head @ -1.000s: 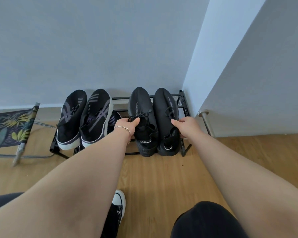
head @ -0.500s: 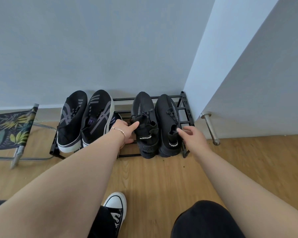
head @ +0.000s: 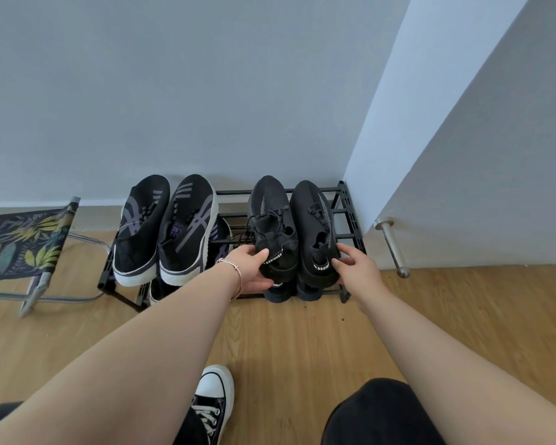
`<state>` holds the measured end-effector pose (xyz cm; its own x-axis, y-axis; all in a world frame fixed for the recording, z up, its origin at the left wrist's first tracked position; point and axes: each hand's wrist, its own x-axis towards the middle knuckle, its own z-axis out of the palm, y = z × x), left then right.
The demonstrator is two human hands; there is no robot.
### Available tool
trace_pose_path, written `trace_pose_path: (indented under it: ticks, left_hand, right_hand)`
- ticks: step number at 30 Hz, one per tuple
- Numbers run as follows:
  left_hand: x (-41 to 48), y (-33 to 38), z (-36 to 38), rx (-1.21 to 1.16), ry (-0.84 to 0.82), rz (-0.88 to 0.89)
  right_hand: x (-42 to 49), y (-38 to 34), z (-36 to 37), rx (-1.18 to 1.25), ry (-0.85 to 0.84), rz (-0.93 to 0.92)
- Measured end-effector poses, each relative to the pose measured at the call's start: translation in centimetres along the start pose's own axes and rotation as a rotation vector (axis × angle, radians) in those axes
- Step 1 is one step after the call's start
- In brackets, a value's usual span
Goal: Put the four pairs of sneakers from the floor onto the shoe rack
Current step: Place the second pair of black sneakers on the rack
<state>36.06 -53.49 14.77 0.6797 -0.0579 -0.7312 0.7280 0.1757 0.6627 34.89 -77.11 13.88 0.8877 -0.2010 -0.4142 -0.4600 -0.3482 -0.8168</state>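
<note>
A black metal shoe rack (head: 347, 213) stands against the wall. On its top tier at the left lie two black sneakers with white soles (head: 187, 226). At the right lies a pair of black knit sneakers, toes to the wall. My left hand (head: 249, 268) cups the heel of the left knit sneaker (head: 270, 213), thumb on top. My right hand (head: 355, 268) has its fingers apart, with the tips touching the heel side of the right knit sneaker (head: 312, 216). On the lower tier the heels of another dark pair (head: 278, 292) and part of a white-soled sneaker (head: 220, 239) show.
A folding stool with leaf-print fabric (head: 23, 245) stands left of the rack. A metal door stop (head: 392, 245) juts from the wall just right of it. A black-and-white canvas sneaker (head: 212, 399) is on the wooden floor by my knees.
The black knit pair has come down from my lifted grip onto the top tier. My hands slid from the collars to the heels, and my right hand loosened.
</note>
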Motion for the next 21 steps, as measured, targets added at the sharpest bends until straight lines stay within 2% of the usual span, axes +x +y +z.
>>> trace_pose_path:
  ticks: [5, 14, 21]
  left_hand:
    - [0.8, 0.7, -0.6, 0.122, 0.06, 0.042]
    - [1.2, 1.2, -0.8, 0.133, 0.081, 0.006]
    - [1.8, 1.7, -1.5, 0.148, 0.067, 0.012]
  right_hand:
    - [1.1, -1.3, 0.4, 0.0, 0.053, -0.034]
    - [2.8, -2.2, 1.4, -0.022, 0.094, -0.028]
    - [3.1, -1.7, 1.6, 0.063, 0.098, 0.011]
